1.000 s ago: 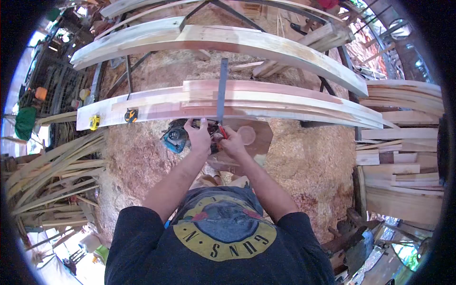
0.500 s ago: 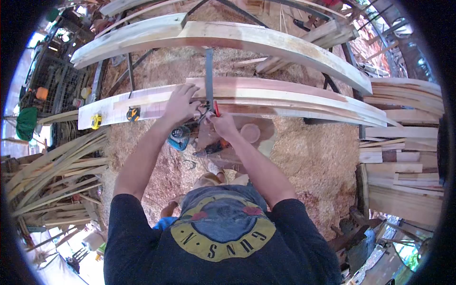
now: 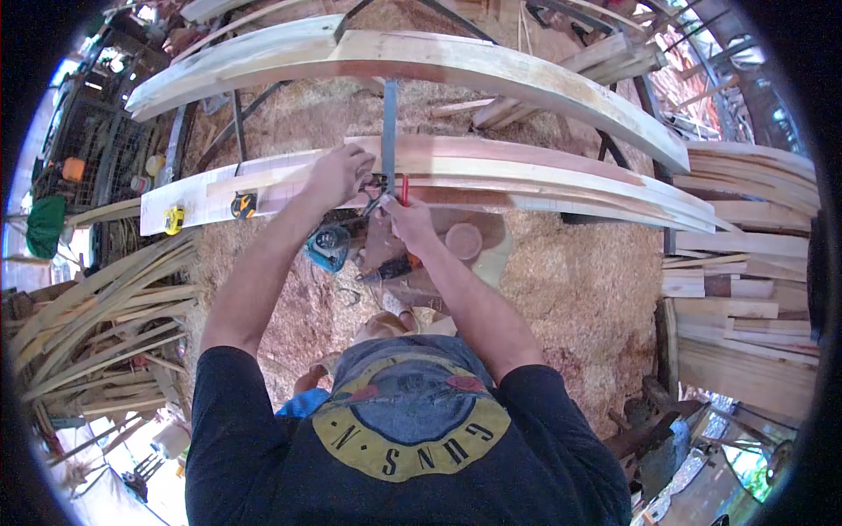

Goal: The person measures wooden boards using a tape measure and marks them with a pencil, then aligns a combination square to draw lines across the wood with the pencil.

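My left hand point(image 3: 342, 177) has its fingers curled together at a dark square point(image 3: 388, 131), whose blade lies across the long pale plank point(image 3: 526, 181). What the fingers hold, if anything, is too small to make out. Just to the right, my right hand point(image 3: 409, 216) is closed around a red pencil point(image 3: 404, 189), which points up beside the blade over the plank's near edge. On the plank's left part lie a yellow tape measure point(image 3: 174, 220) and a black and yellow one point(image 3: 244, 205).
A blue power tool point(image 3: 328, 248) and an orange and black tool point(image 3: 390, 268) are below the plank. Another curved beam point(image 3: 491, 72) spans the far side. Stacked boards point(image 3: 745, 351) stand at the right, thin strips point(image 3: 105, 333) at the left.
Both hands have risen from below the plank onto its near edge. The square has shifted left. The blue tool and the orange tool have come out from behind my hands.
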The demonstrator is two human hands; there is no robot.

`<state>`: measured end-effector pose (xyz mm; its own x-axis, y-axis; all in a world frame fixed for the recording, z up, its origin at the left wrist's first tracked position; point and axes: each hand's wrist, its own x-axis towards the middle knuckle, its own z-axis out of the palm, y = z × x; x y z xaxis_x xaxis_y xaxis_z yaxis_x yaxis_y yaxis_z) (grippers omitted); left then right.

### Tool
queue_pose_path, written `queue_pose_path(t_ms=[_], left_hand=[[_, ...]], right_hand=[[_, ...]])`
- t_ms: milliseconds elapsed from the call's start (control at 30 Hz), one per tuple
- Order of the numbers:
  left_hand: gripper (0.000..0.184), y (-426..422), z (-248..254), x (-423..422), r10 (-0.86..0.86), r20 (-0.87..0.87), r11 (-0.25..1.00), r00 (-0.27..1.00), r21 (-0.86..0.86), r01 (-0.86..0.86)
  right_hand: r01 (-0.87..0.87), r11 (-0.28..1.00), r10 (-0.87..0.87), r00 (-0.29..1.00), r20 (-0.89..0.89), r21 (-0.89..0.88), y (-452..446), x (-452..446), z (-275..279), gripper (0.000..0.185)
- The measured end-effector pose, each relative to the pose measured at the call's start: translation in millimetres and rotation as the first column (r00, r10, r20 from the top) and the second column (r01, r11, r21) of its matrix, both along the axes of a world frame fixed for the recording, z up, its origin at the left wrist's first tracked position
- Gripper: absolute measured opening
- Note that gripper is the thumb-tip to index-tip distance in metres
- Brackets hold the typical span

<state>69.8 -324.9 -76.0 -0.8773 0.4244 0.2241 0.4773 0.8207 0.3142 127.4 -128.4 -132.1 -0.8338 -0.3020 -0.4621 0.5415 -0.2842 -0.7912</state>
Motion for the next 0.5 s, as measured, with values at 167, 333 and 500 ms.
queue_pose_path(t_ms=[167,333,500], left_hand=[[0.022,2.9,6.4,1.2,0.005,0.015,1.0,1.0,0.003,-0.005],[0.024,4.6,8.8,-0.1,0.01,0.035,0.999,0.999,-0.03,-0.009],[0.043,9.6,17.0,-0.2,0.013,0.087,0.997,0.996,-0.072,-0.007]], right_hand=[[0.017,1.0,-0.017,1.0,-0.004,-0.006,-5.4,-0.5,-7.4,0.009],[0.015,1.0,-0.015,1.0,0.018,-0.004,-1.6,1.0,2.9,0.013],[0.009,1.0,-0.009,1.0,0.0,-0.016,-1.6,0.3,-1.0,0.012]])
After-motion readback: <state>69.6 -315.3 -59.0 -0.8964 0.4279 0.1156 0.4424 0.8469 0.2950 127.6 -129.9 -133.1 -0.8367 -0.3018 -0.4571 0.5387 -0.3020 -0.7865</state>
